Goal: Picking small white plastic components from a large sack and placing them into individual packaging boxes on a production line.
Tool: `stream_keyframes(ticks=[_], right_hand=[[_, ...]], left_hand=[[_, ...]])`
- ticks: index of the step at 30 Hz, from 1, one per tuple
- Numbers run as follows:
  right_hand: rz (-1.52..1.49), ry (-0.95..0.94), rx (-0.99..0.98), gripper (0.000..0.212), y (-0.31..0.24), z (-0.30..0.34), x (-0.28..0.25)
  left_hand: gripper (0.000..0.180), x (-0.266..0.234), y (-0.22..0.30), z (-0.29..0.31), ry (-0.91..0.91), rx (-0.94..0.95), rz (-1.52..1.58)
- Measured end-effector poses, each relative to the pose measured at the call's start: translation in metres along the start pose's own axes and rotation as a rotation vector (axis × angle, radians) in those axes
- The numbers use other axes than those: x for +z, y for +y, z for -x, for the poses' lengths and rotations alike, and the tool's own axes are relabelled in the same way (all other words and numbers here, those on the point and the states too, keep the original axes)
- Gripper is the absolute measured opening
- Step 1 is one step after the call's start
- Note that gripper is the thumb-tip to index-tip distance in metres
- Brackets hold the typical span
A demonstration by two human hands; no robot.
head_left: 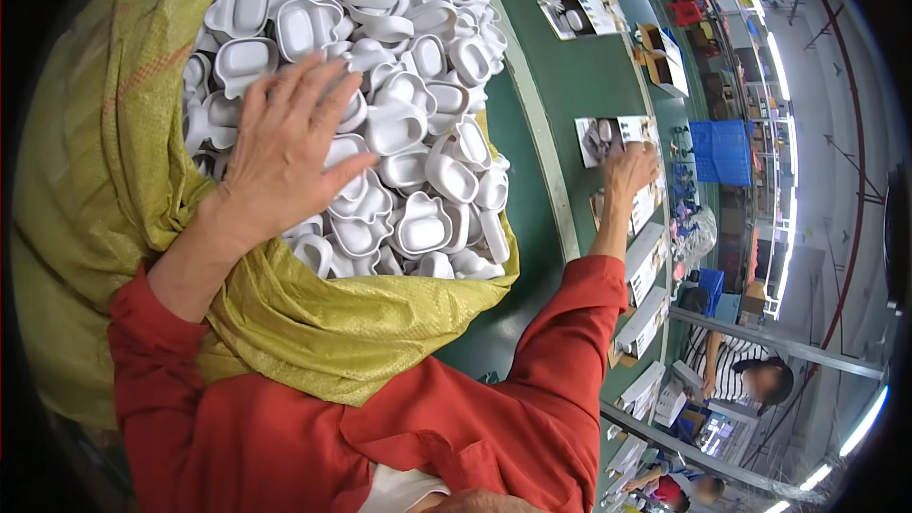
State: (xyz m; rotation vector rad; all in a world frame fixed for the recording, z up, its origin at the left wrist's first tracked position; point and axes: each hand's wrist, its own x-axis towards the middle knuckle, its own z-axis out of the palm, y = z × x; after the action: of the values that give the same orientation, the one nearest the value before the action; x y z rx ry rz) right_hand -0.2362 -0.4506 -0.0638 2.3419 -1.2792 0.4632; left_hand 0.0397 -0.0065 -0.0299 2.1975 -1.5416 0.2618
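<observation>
White plastic parts, shallow oval trays with a wavy rim, fill a yellow woven sack on the left. My left hand is over the heap with its fingers spread and nothing visibly held; its fingertips are at the nearest pieces. Out to the right, my right hand reaches to a small open carton with a printed flap. The fingers of that hand point away and are partly hidden at the carton, so whether they hold anything does not show.
A green work surface with a pale metal rail runs beside the sack. Several cartons stand in a row along it. Beyond are a blue crate and a person in a striped top. Other people work at the lower right.
</observation>
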Motion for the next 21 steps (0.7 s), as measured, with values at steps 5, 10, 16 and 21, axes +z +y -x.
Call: stream_keyframes(ticks=[5,10,16,21], right_hand=[[-0.735,0.046,-0.193,0.017,-0.089,0.013,-0.038],[-0.876,-0.046,-0.514,0.019,-0.189,0.031,-0.080],[-0.892,0.078,-0.457,0.015,-0.213,0.020,-0.050],[-0.785,0.099,-0.378,0.014,-0.182,-0.003,-0.023]], left_hand=[[0.094,-0.003,0.009,0.009,-0.174,0.051,0.037],[0.096,-0.009,0.027,0.016,-0.294,0.221,0.149],[0.082,-0.027,0.004,0.011,-0.098,0.107,0.085],[0.077,-0.046,-0.088,0.030,0.048,-0.247,-0.470]])
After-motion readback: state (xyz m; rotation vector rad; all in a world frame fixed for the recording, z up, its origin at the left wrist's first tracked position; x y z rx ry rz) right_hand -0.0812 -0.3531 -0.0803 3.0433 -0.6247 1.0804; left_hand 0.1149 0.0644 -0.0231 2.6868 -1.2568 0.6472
